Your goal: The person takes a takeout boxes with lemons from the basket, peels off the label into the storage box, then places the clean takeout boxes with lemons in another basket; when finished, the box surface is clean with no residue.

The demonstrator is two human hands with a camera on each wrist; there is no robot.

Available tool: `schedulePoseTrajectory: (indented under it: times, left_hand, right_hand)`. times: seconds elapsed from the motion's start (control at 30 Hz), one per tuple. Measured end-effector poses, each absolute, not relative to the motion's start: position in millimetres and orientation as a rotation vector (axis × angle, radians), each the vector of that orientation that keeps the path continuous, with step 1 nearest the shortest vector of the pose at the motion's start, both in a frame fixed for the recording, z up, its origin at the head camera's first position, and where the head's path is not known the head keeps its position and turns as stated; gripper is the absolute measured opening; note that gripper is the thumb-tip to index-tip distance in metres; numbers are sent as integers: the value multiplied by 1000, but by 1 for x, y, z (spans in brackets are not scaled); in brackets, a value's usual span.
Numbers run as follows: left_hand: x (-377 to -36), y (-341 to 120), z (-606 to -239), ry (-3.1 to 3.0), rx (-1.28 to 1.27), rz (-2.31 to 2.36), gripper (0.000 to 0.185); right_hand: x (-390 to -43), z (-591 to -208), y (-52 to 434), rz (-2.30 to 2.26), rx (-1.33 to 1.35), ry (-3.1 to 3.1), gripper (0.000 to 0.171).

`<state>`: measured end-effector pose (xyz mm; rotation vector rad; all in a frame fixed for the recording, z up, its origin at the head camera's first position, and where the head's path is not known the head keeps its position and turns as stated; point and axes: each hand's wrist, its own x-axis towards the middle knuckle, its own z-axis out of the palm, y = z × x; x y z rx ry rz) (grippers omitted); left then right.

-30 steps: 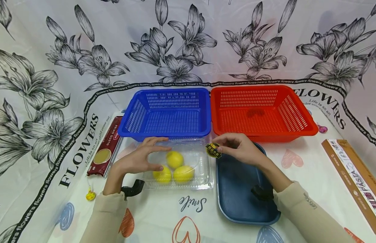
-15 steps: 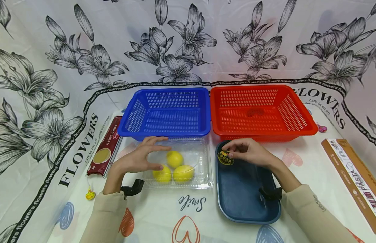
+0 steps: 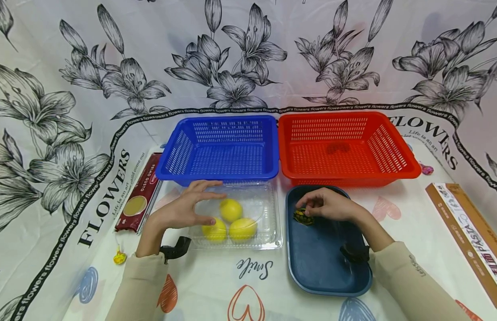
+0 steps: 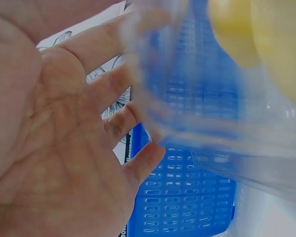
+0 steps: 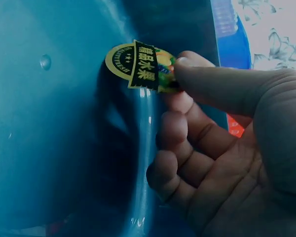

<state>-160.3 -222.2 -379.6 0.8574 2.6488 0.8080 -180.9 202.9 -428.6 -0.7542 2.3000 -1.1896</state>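
A clear plastic box (image 3: 264, 223) with three yellow lemons (image 3: 231, 209) lies on the table in front of the blue basket (image 3: 222, 149). My left hand (image 3: 184, 209) rests against the box's left side (image 4: 212, 123) with straight fingers. My right hand (image 3: 326, 205) pinches a round black and yellow sticker (image 3: 303, 216) (image 5: 140, 66) between thumb and fingers, low over the dark blue tray (image 3: 324, 267) (image 5: 49, 128), at its far end.
A red basket (image 3: 346, 145) stands beside the blue one, behind the tray. A red pasta packet (image 3: 139, 194) lies left of the box, a brown pasta box (image 3: 469, 236) at the right edge. A flowered cloth covers table and wall.
My right hand has carried the sticker from the clear box's right corner rightward and down onto the dark blue tray. The left hand and the box have not moved.
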Motion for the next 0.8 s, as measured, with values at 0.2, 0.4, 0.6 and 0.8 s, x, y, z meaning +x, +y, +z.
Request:
schedulePoseTrajectory:
  times: [0.2, 0.4, 0.6, 0.8]
  left_hand:
    - [-160, -222, -379, 2655, 855, 800, 61]
    - [-160, -222, -379, 2652, 855, 810, 61]
    - [-161, -222, -379, 2650, 848, 819, 61]
    - [-160, -223, -380, 2648, 859, 825, 60]
  right_hand:
    - [-181, -429, 203, -1121, -777, 2368, 21]
    - [-180, -428, 203, -1085, -773, 2422, 22]
    - [-178, -424, 203, -1066, -748, 2434, 26]
    - [-174, -417, 206, -1095, -736, 2440, 28]
